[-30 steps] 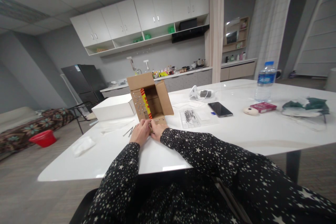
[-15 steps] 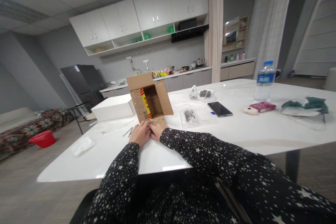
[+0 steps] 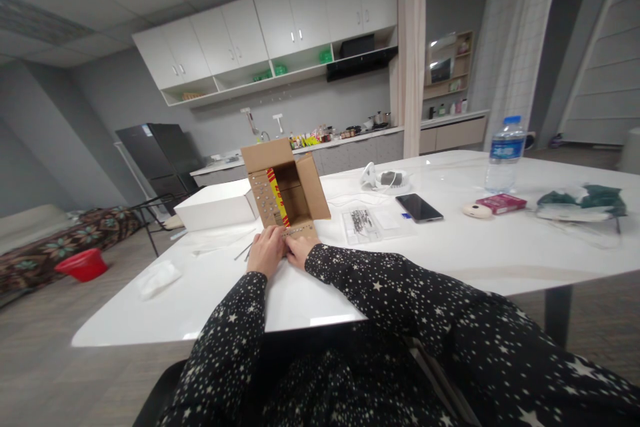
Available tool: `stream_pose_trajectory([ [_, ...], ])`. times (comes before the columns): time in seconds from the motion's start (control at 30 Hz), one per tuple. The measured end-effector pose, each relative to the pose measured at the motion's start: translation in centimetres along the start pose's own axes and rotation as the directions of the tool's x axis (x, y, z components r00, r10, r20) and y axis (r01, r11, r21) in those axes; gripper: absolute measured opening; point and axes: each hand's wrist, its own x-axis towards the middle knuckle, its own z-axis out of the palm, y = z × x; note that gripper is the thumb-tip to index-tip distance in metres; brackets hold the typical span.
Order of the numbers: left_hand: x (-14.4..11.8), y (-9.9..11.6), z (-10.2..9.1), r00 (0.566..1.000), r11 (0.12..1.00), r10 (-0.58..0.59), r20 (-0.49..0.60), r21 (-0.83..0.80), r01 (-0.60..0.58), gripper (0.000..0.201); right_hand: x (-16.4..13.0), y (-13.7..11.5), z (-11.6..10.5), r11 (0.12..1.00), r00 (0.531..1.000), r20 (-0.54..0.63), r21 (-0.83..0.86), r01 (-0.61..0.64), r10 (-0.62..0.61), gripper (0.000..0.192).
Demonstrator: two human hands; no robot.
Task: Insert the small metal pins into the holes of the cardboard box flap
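Observation:
A small brown cardboard box [image 3: 287,183] lies on its side on the white table [image 3: 450,247], its opening facing me, with a red and yellow strip inside and several small screws stuck into its flaps. My left hand [image 3: 267,250] and my right hand [image 3: 300,248] meet at the box's lower front flap [image 3: 301,230]. The fingers of both pinch at that flap's near edge. What they pinch is too small to make out. Loose nails [image 3: 243,251] lie on the table just left of my left hand.
A white flat box [image 3: 216,205] stands left of the cardboard box. A clear bag of screws [image 3: 361,221], a phone [image 3: 419,207], a water bottle [image 3: 504,155], a red packet [image 3: 501,203] and a green cloth [image 3: 583,202] lie to the right. A crumpled white cloth [image 3: 158,277] lies near the left edge.
My hands stay at the box's front flap; only the fingers shift slightly. The box has not moved.

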Motion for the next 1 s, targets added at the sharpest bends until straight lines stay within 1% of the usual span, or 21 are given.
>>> stream_pose_trajectory([
  [0.1, 0.11, -0.01, 0.07, 1.0, 1.0, 0.022, 0.008, -0.018, -0.022, 0.029, -0.03, -0.03, -0.1, 1.0, 1.0, 0.003, -0.005, -0.003, 0.003, 0.036],
  [0.27, 0.07, -0.13, 0.17, 0.994, 0.997, 0.07, 0.09, -0.045, -0.066, 0.034, -0.07, -0.05, -0.18, 1.0, 1.0, 0.001, -0.003, 0.006, -0.006, 0.039],
  [0.33, 0.03, -0.17, 0.15, 0.991, 0.996, 0.083, 0.105, -0.055, -0.077, 0.036, -0.07, -0.04, -0.16, 1.0, 1.0, 0.004, 0.0, 0.009, -0.009, 0.042],
  [0.57, 0.12, 0.09, -0.38, 0.988, 0.991, 0.114, 0.103, -0.075, -0.107, 0.035, -0.07, -0.1, -0.19, 1.0, 1.0, 0.01, 0.007, 0.004, -0.004, 0.044],
  [0.7, 0.18, 0.36, -0.69, 0.986, 0.992, 0.122, 0.115, -0.054, -0.117, 0.033, -0.11, -0.18, -0.35, 1.0, 1.0, 0.016, 0.007, -0.009, 0.008, 0.045],
  [1.0, 0.33, 0.18, -0.25, 0.97, 0.979, 0.202, 0.133, -0.02, -0.201, 0.036, -0.06, -0.16, -0.34, 1.0, 1.0, 0.009, 0.006, -0.004, 0.004, 0.041],
])
